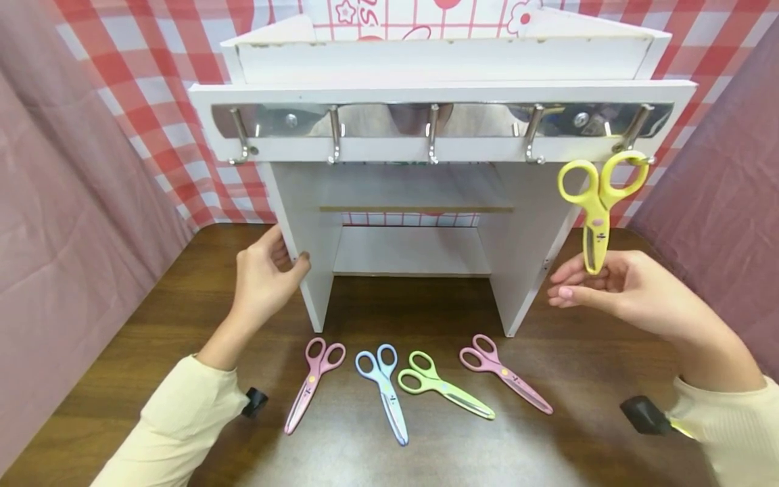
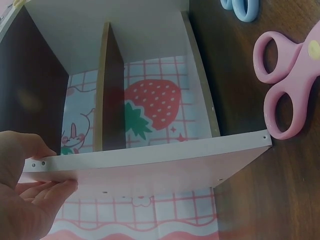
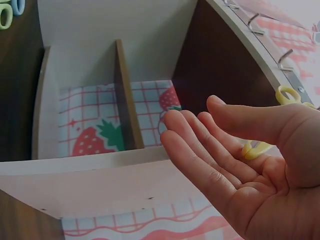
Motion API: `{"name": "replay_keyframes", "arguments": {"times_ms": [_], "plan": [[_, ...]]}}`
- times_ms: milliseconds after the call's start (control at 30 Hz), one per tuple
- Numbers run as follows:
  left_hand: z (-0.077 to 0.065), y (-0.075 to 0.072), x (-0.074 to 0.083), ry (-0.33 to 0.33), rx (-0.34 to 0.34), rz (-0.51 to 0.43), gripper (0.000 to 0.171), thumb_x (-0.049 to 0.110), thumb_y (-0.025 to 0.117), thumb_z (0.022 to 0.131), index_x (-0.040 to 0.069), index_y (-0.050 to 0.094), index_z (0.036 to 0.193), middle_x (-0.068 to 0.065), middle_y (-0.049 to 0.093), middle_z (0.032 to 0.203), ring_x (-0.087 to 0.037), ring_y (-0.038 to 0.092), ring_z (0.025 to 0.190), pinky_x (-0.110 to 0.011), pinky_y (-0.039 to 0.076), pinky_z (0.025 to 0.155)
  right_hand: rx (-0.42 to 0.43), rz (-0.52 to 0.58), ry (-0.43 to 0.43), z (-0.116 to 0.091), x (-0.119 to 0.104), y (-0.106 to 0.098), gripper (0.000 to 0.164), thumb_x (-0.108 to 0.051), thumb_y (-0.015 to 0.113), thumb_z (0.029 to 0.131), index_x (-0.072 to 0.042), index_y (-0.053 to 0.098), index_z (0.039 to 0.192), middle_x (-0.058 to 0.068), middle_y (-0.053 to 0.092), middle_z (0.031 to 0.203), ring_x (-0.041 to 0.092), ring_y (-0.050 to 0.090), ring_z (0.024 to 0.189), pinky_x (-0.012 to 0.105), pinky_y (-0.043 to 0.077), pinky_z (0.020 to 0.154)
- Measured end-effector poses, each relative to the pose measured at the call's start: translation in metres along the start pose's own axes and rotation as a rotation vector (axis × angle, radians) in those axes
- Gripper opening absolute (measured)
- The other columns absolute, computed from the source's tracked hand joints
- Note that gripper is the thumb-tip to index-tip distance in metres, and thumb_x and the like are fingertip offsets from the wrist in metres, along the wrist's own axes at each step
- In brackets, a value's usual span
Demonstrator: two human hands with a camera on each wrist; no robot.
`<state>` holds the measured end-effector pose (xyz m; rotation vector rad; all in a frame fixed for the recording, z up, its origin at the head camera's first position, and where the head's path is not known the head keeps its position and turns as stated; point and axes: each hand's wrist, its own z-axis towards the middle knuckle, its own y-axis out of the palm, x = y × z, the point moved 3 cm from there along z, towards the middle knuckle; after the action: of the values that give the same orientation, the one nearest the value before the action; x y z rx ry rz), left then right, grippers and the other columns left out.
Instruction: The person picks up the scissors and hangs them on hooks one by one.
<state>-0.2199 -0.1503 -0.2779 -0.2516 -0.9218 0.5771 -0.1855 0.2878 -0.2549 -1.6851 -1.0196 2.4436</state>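
Note:
Yellow scissors [image 1: 597, 203] hang by one handle loop from the rightmost hook of the metal hook rail [image 1: 383, 120], blades pointing down. Just below their tip is my right hand [image 1: 615, 284], its fingers loosely extended and nothing held; the right wrist view shows the palm and fingers [image 3: 200, 150] apart from the shelf. My left hand [image 1: 264, 277] grips the left side panel of the white shelf [image 1: 304, 270], thumb on the front edge and fingers behind. On the table lie pink scissors [image 1: 313, 382], blue scissors [image 1: 385, 392], green scissors [image 1: 444, 384] and another pink pair [image 1: 505, 372].
The white shelf stands on a brown wooden table [image 1: 243, 439], with an inner board [image 1: 414, 186] between its sides. Behind it hangs a red checked cloth [image 1: 146, 74]. Pink curtains [image 1: 67, 169] flank both sides.

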Motion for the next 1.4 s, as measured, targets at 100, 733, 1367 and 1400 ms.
{"name": "replay_keyframes", "arguments": {"times_ms": [100,733,1367,1400], "plan": [[0.000,0.000,0.000,0.003,-0.002,0.000,0.034,-0.001,0.063,0.078,-0.007,0.062,0.111,-0.027,0.071,0.100,-0.035,0.072,0.094,-0.027,0.060,0.081,-0.021,0.020,-0.022,-0.002,0.003,0.004,0.031,0.015,0.056,0.086,-0.008,0.066,0.104,-0.001,0.077,0.092,0.010,0.074,0.082,0.026,0.064,0.069],[0.000,-0.001,0.000,0.006,-0.001,-0.005,0.034,-0.002,0.063,0.078,-0.007,0.062,0.112,-0.027,0.071,0.100,-0.035,0.072,0.094,-0.028,0.060,0.081,-0.148,-0.037,0.027,-0.008,0.031,0.040,0.014,0.006,0.061,0.087,0.007,0.062,0.101,-0.013,0.073,0.088,0.003,0.071,0.077,0.027,0.064,0.066],[0.000,0.000,0.000,0.008,-0.005,-0.023,0.036,-0.003,0.063,0.077,-0.007,0.062,0.113,-0.028,0.071,0.101,-0.035,0.072,0.095,-0.026,0.060,0.081,-0.186,-0.258,0.194,-0.009,0.041,0.058,0.023,-0.017,0.073,0.083,-0.001,0.067,0.098,0.001,0.073,0.084,-0.002,0.065,0.073,0.017,0.058,0.062],[0.000,0.000,0.000,0.008,-0.005,-0.024,0.036,-0.003,0.063,0.077,-0.007,0.062,0.113,-0.028,0.071,0.101,-0.035,0.072,0.095,-0.026,0.060,0.081,-0.198,-0.254,0.210,-0.009,0.042,0.059,0.024,-0.018,0.073,0.083,0.000,0.067,0.098,0.000,0.073,0.084,-0.002,0.065,0.073,0.017,0.058,0.062]]}}
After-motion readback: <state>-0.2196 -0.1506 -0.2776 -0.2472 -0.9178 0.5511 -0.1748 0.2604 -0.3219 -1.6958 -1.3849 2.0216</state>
